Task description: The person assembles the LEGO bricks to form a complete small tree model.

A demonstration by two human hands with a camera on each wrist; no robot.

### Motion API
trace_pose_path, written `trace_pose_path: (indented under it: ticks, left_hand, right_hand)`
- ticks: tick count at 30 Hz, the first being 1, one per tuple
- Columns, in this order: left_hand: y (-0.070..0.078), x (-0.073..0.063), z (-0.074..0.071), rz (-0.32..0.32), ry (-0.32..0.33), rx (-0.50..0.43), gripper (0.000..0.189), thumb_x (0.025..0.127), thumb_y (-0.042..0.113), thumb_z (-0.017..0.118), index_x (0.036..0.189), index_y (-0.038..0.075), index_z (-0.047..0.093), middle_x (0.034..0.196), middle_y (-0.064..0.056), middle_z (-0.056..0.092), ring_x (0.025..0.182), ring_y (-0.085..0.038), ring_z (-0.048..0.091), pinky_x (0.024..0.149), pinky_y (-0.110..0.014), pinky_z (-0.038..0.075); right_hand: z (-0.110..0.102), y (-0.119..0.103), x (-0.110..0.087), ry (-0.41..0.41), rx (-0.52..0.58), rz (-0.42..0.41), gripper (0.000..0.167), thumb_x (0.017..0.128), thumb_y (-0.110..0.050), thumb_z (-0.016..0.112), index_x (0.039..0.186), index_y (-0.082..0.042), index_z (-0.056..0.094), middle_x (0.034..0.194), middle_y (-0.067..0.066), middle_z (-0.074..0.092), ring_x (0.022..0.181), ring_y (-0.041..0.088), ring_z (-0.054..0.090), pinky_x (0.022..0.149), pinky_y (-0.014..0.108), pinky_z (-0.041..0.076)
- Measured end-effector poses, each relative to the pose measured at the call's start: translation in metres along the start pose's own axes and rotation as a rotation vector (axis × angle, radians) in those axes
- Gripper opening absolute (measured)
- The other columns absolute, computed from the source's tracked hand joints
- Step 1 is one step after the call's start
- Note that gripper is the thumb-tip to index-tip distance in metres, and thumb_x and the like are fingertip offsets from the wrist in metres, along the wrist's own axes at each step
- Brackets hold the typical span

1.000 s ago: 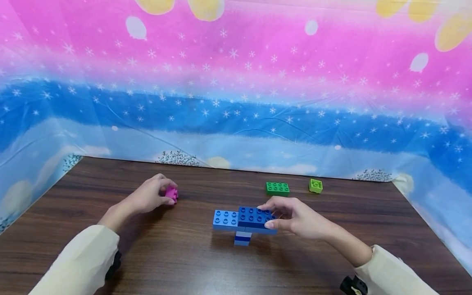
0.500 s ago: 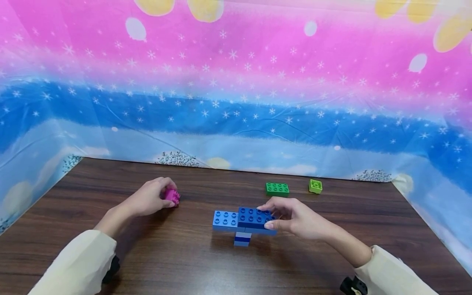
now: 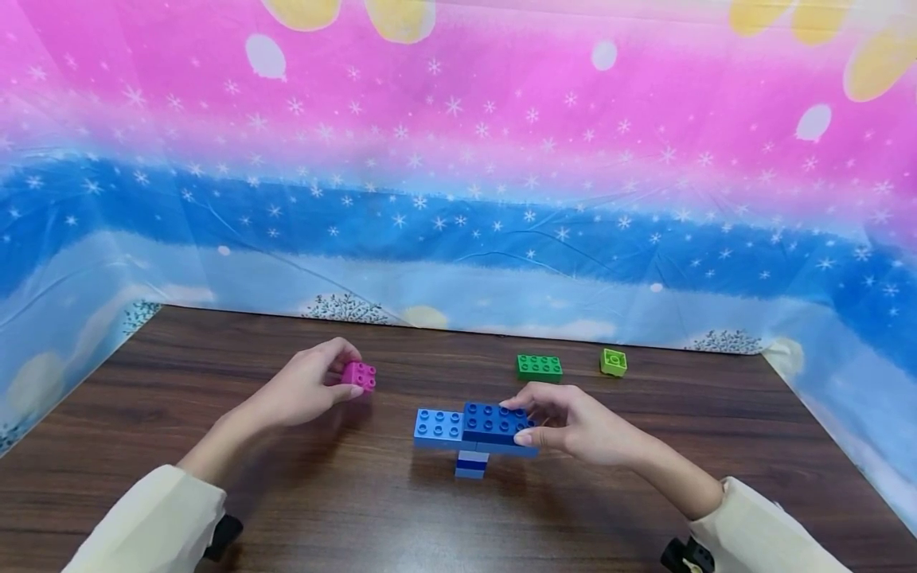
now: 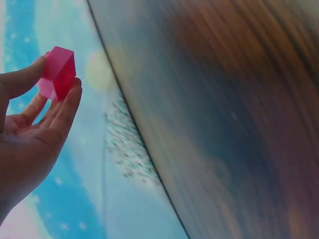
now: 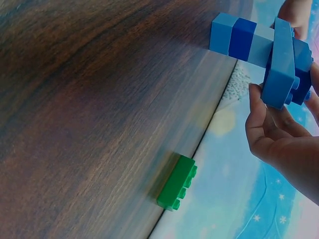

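Note:
My left hand (image 3: 310, 384) pinches a small pink brick (image 3: 360, 376) between thumb and fingers, its studs turned to the right. In the left wrist view the pink brick (image 4: 58, 74) shows smooth sides between thumb and fingertips. My right hand (image 3: 573, 422) grips the right end of the dark blue brick (image 3: 490, 423), thumb on the near side and fingers behind. That brick sits on top of light blue bricks (image 3: 437, 428), beside an uncovered studded stretch at the left. Below them a narrow stacked column (image 3: 470, 464) in light and dark blue stands under the middle, also seen in the right wrist view.
Behind the blue build, a green brick (image 3: 540, 368) lies studs up on the brown wooden table (image 3: 322, 509). To its right is a lime green brick (image 3: 613, 362). A printed cloth (image 3: 458, 231) hangs along the table's back and side edges.
My left hand has moved to the right with the pink brick, whose studs now show more fully. The right hand and the blue build have stayed in place.

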State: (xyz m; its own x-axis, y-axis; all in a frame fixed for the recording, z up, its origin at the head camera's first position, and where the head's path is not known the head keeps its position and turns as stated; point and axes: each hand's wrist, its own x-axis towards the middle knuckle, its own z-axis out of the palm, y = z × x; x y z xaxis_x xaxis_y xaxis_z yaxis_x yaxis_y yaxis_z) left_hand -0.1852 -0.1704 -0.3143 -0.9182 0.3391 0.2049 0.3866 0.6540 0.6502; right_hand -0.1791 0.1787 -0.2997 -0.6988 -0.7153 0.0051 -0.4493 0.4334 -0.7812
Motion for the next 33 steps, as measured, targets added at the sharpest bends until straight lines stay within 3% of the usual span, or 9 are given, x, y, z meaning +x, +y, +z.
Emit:
trace_pose_path:
  ticks: [9,16,26,33]
  left_hand:
    - [0.036,-0.007,0.013,0.073,0.018,-0.108,0.026,0.085,0.005,0.063,0.108,0.002,0.052,0.101,-0.007,0.059,0.099,-0.025,0.055,0.084,-0.041,0.046]
    - [0.054,-0.01,0.027,0.124,0.001,-0.167,0.027,0.085,0.008,0.064,0.109,0.007,0.053,0.101,-0.001,0.059,0.099,-0.02,0.055,0.085,-0.04,0.046]
    - [0.066,-0.011,0.046,0.187,-0.009,-0.188,0.025,0.086,0.011,0.064,0.108,0.008,0.053,0.103,0.0,0.059,0.103,-0.02,0.055,0.089,-0.043,0.042]
    - [0.068,-0.011,0.053,0.183,-0.017,-0.201,0.025,0.087,0.014,0.063,0.108,0.008,0.052,0.105,0.0,0.059,0.104,-0.022,0.054,0.087,-0.042,0.043]
  right_hand:
    - [0.0,0.0,0.0,-0.002,0.011,-0.003,0.034,0.089,-0.019,0.06,0.12,-0.008,0.055,0.099,0.004,0.061,0.086,0.02,0.057,0.065,0.03,0.048]
    - [0.0,0.001,0.001,-0.003,0.011,0.004,0.033,0.089,-0.02,0.06,0.12,-0.009,0.055,0.099,0.003,0.061,0.086,0.02,0.057,0.066,0.031,0.048]
    - [0.0,0.0,0.001,0.002,0.009,-0.003,0.032,0.089,-0.02,0.06,0.119,-0.008,0.056,0.099,0.003,0.061,0.087,0.02,0.057,0.068,0.031,0.049]
    - [0.0,0.0,0.001,0.0,0.017,-0.003,0.032,0.089,-0.019,0.06,0.119,-0.008,0.056,0.099,0.004,0.061,0.086,0.021,0.057,0.067,0.031,0.049]
